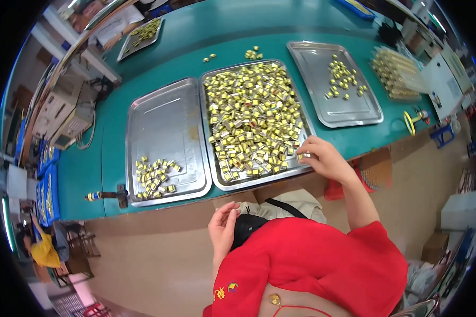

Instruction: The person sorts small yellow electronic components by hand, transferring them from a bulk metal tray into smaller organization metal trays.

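My right hand (327, 159) is at the near right corner of the middle metal tray (228, 185). Its thumb and fingers pinch a small yellow-taped transformer (305, 155) over the rim. The middle tray is heaped with many more such transformers (251, 116). My left hand (223, 226) hangs in front of the table edge, close to my body. Its fingers are curled together with the thumb, and whatever lies between the tips is too small to name. A metal tray (161, 121) on the left bears a small group of transformers (154, 177) at its near end.
Another tray (322, 108) with scattered transformers stands to the right, beside stacked plastic packs (399, 74). Loose transformers (253, 53) lie behind the middle tray. A tool (106, 195) sits near the left edge, and yellow tape (409, 123) on the right. Across the table is a person (119, 24).
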A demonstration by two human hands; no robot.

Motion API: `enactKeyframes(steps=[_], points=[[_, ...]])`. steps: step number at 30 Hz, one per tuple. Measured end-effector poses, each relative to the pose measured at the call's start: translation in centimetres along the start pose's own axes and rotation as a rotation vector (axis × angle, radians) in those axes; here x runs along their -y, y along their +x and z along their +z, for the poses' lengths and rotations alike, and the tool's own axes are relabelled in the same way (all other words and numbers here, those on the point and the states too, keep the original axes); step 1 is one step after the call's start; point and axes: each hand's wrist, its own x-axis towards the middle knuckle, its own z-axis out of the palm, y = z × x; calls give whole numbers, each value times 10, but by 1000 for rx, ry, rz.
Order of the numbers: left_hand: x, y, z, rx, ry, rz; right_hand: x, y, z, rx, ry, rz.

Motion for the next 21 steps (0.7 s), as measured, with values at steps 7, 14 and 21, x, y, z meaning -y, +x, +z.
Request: enactKeyframes(steps=[7, 14, 21], points=[[-29, 27, 33, 311, -152, 35, 63, 12, 45, 203, 412, -415], [-34, 32, 38, 238, -555, -28, 72, 16, 62, 19, 542, -202], [-30, 28, 42, 155, -657, -15, 70, 10, 79, -24, 704, -132]])
